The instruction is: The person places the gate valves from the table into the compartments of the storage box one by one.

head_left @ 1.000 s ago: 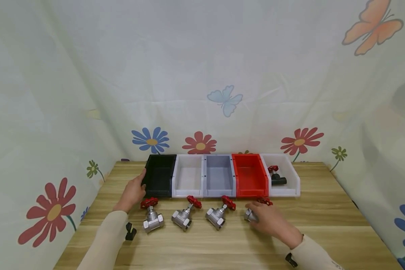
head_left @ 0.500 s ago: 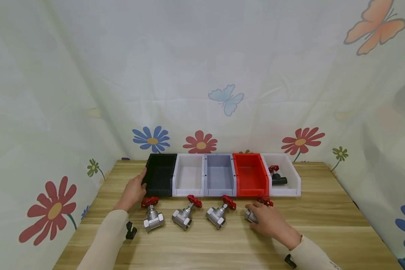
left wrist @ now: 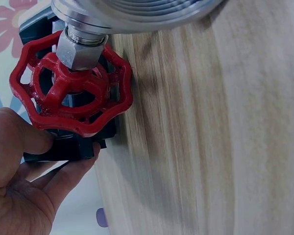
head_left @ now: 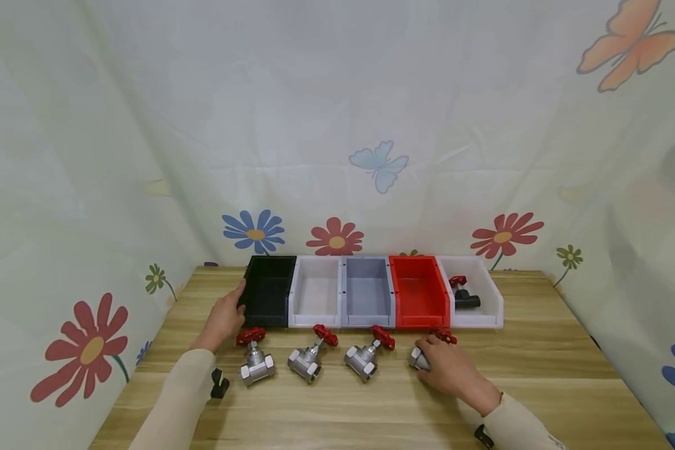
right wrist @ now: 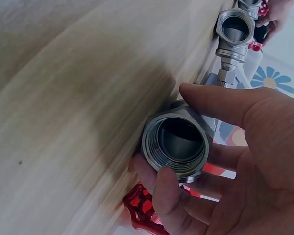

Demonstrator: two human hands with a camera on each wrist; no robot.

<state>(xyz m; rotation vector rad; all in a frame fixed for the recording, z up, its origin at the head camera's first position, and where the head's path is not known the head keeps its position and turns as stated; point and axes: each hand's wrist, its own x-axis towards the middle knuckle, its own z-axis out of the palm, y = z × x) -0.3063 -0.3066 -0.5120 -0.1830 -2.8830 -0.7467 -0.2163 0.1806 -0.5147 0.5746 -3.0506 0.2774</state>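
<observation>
My left hand (head_left: 223, 317) is at the near left side of the black bin (head_left: 267, 290). In the left wrist view, the thumb and fingers pinch the bin's wall (left wrist: 63, 148), partly behind a red handwheel (left wrist: 73, 93). My right hand (head_left: 452, 369) holds the rightmost gate valve (head_left: 418, 359) on the table, below the red bin (head_left: 418, 294). The right wrist view shows its threaded steel opening (right wrist: 176, 144) between thumb and fingers, the red handwheel (right wrist: 143, 208) beyond them. Three similar valves lie to its left: a left one (head_left: 256, 365), a middle one (head_left: 306, 360) and another (head_left: 362, 359).
Between the black and red bins stand a white bin (head_left: 317, 297) and a grey bin (head_left: 367, 297). The right-hand white bin (head_left: 490, 303) contains a black pipe fitting (head_left: 465, 300) with a red handle. A floral curtain (head_left: 337, 156) hangs behind the wooden table (head_left: 337, 412).
The whole head view shifts very slightly to the right. Both hands keep their places on the black bin and the valve, and the other valves stay where they lie.
</observation>
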